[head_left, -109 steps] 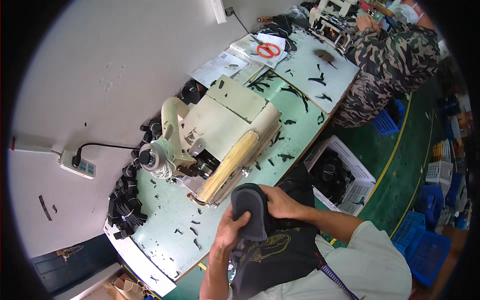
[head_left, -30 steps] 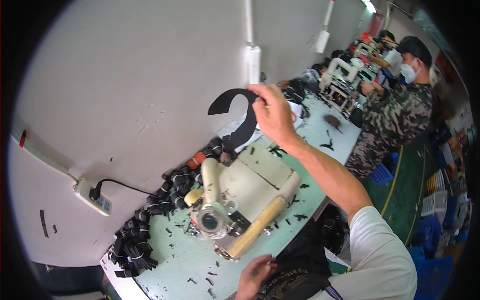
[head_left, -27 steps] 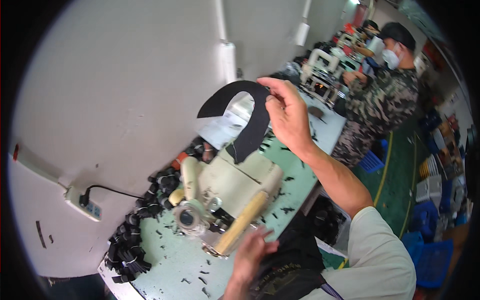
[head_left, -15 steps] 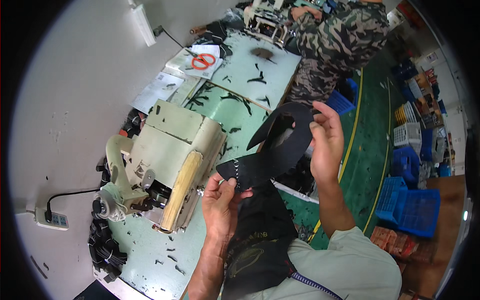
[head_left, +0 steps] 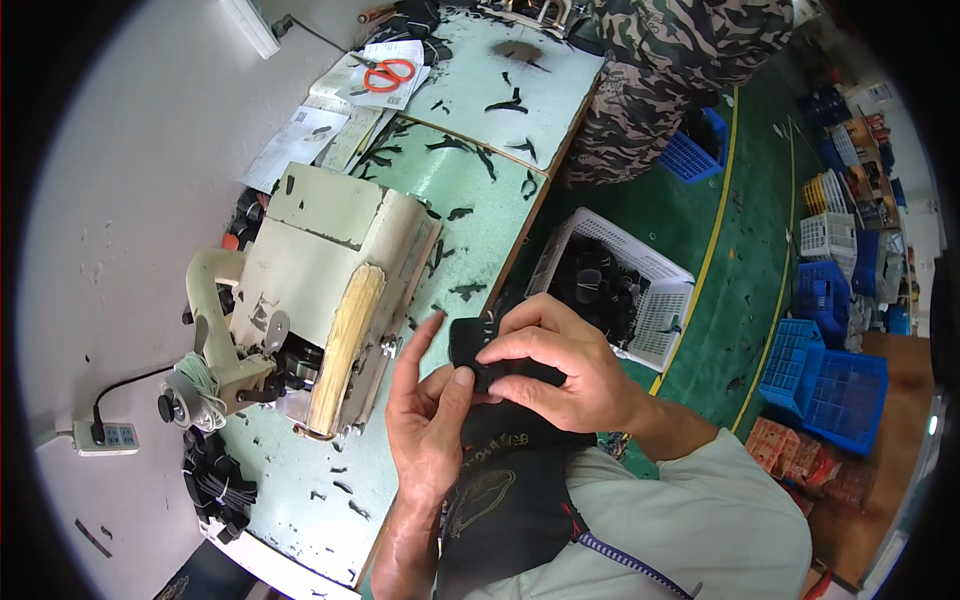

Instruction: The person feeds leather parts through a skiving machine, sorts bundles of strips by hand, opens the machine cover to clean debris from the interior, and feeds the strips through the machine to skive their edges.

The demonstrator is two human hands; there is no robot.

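In front of my chest I hold a black curved fabric piece (head_left: 466,341) with short white stitches near one end. My left hand (head_left: 428,430) pinches its lower edge between the thumb and bent fingers, while the index finger points away from it. From the other side, my right hand (head_left: 575,372) grips the same piece with thumb and fingertips and covers most of it. Left of my hands stands a cream sewing machine (head_left: 310,225) with a wooden strip (head_left: 347,345) along its side and a thread spool (head_left: 195,398) at its near end.
Black scraps lie over the pale green table (head_left: 290,510). Orange-handled scissors (head_left: 388,75) rest on papers at the back. Right of the table stands a white crate (head_left: 668,315) of black pieces. A person in camouflage clothing (head_left: 680,60) stands beyond; blue crates (head_left: 845,400) line the right.
My right hand has come down and left, beside the left hand. The black piece, earlier spread in a loop between both hands, is now gathered close together. The view has shifted slightly.
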